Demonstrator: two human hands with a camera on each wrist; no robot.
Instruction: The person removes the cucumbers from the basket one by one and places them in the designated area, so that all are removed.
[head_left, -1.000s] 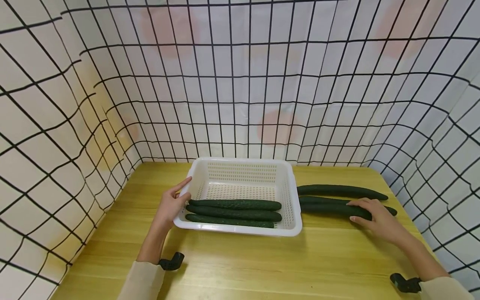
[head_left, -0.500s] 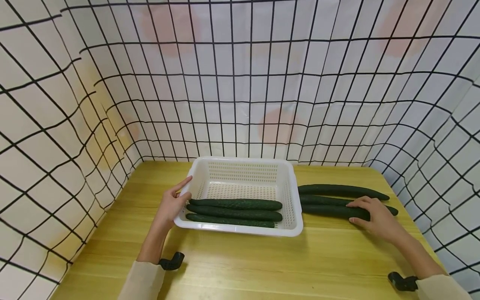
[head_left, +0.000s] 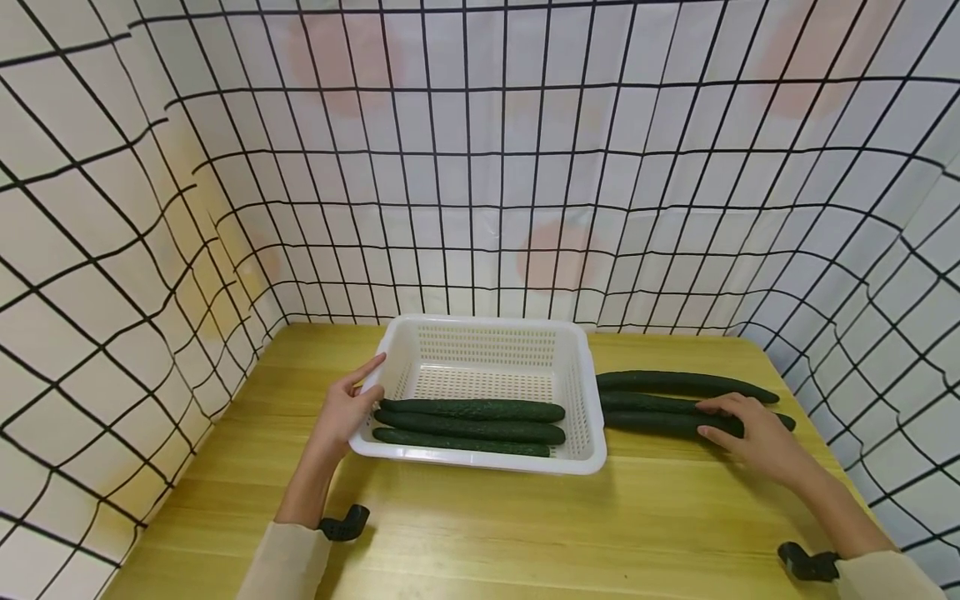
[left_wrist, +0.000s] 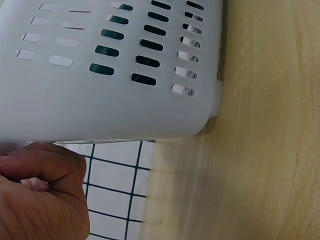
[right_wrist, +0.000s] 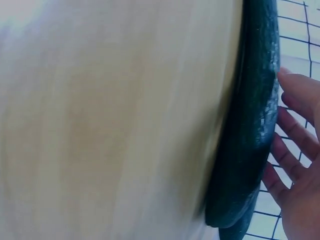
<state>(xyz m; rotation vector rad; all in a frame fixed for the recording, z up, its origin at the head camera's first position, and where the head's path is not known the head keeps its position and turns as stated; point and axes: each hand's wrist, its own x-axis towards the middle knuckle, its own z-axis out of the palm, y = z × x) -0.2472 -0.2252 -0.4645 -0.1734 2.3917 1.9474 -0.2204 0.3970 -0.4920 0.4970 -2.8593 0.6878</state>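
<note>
My left hand [head_left: 345, 410] grips the left rim of a white perforated plastic basket [head_left: 592, 417]. In the left wrist view the curled fingers [left_wrist: 60, 167] sit at the rim, beside the slotted wall. Three dark green cucumbers [head_left: 472, 428] lie side by side in the front half of the basket. My right hand [head_left: 761, 440] rests over the nearest cucumber [head_left: 652, 424] on the table to the right, with thumb and fingers spread. In the right wrist view, its thumb [right_wrist: 295, 85] and loosely bent fingers touch or nearly touch the cucumber's upper side.
Two more cucumbers lie behind that one: a middle cucumber [head_left: 648, 402] and a far cucumber [head_left: 686, 383]. Their left ends reach the basket's right side. Yellow wooden table [head_left: 480, 533] spreads in front. White sheeting with a black grid [head_left: 480, 183] encloses the back and sides.
</note>
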